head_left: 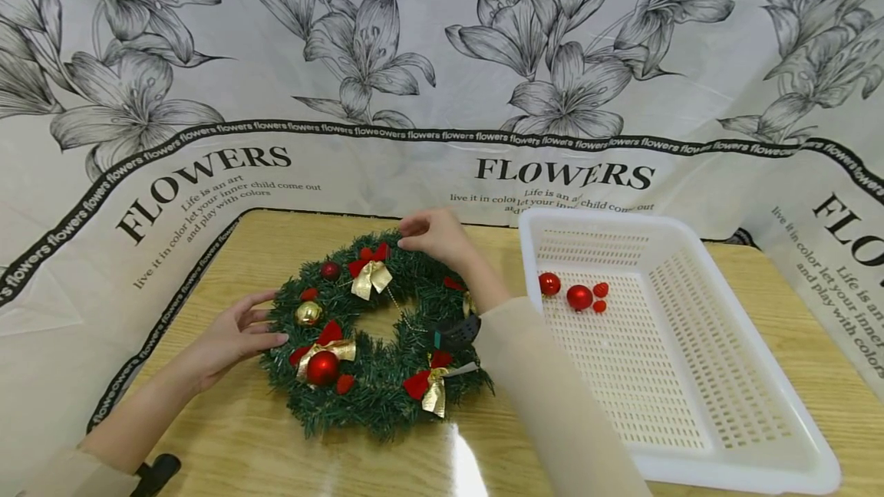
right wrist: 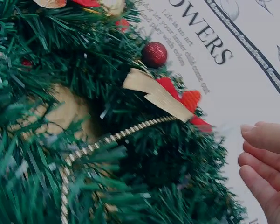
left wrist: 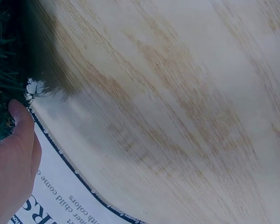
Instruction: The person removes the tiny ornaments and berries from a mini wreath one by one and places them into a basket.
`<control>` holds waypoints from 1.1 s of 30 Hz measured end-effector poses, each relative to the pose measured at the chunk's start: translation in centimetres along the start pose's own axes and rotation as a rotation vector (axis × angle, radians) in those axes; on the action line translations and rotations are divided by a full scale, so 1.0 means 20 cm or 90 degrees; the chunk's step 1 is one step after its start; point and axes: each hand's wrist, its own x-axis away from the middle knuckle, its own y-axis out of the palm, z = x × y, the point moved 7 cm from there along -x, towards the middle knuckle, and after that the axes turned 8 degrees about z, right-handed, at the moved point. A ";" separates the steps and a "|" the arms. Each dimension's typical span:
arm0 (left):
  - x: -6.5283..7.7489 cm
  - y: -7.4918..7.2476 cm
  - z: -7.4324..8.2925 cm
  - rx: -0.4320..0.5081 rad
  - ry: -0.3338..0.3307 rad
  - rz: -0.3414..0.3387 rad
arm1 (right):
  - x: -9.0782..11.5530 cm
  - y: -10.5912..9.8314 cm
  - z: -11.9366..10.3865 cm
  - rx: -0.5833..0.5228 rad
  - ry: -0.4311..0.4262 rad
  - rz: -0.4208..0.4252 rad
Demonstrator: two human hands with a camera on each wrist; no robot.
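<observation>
A green Christmas wreath (head_left: 373, 409) lies on the wooden table, decked with red-and-gold bows (head_left: 371, 279), a gold bauble (head_left: 308, 314), a red bauble (head_left: 322, 368) and a darker red bauble (right wrist: 154, 54). My left hand (head_left: 231, 340) holds its left edge, thumb over the greenery and some fingertips hidden in it. Above the wreath's far edge is my right hand (head_left: 438, 236), its fingers loosely bent with nothing visible between them. A gold bead string (right wrist: 126, 134) runs from a bow across the wreath's opening.
To the right stands a white perforated plastic basket (head_left: 753, 328). Inside, near its left wall, lie two shiny red baubles (head_left: 579, 297) and two small red berry-like pieces (head_left: 601, 290). A white flower-printed cloth (head_left: 414, 167) rises behind the table (head_left: 228, 436).
</observation>
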 end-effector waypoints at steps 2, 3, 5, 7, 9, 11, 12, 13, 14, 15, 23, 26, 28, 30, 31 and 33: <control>0.00 0.00 0.00 0.000 -0.002 0.002 | 0.00 0.02 -0.01 -0.001 -0.007 0.006; 0.00 0.00 0.00 0.000 -0.003 0.004 | 0.00 0.04 -0.02 0.000 -0.014 0.008; 0.01 0.00 0.00 0.000 -0.003 0.004 | -0.01 0.06 -0.03 0.005 -0.030 0.010; 0.01 0.00 0.00 -0.002 -0.001 0.003 | -0.01 0.09 -0.04 0.017 -0.043 0.009; 0.01 0.00 0.00 -0.002 -0.001 0.003 | -0.01 0.12 -0.03 0.035 -0.052 0.011; 0.01 0.00 0.00 -0.004 -0.001 0.003 | -0.01 0.14 -0.04 0.056 -0.053 0.015; 0.01 0.00 0.00 -0.004 0.000 0.003 | -0.01 0.15 -0.04 0.065 -0.052 0.018; 0.01 -0.01 0.00 -0.004 -0.002 0.005 | -0.01 0.16 -0.04 0.074 -0.054 0.020; 0.01 -0.01 0.00 -0.004 -0.002 0.005 | -0.01 0.17 -0.04 0.080 -0.054 0.020; 0.00 -0.01 0.00 -0.004 -0.001 0.006 | -0.01 0.18 -0.04 0.085 -0.055 0.020; 0.00 -0.01 0.00 -0.003 -0.003 0.005 | -0.01 0.26 -0.06 0.124 -0.077 0.011; 0.00 -0.01 -0.01 -0.002 -0.003 0.005 | -0.02 0.27 -0.06 0.141 -0.080 0.012; 0.00 -0.01 -0.01 -0.003 -0.002 0.005 | -0.02 0.29 -0.07 0.144 -0.079 0.004; 0.00 -0.01 -0.01 -0.003 0.000 0.003 | -0.02 0.30 -0.09 0.155 -0.089 -0.008; 0.00 -0.01 -0.01 -0.003 0.001 0.002 | -0.03 0.31 -0.09 0.161 -0.094 -0.014; 0.00 -0.01 -0.01 -0.003 0.002 0.000 | -0.03 0.32 -0.10 0.178 -0.108 -0.022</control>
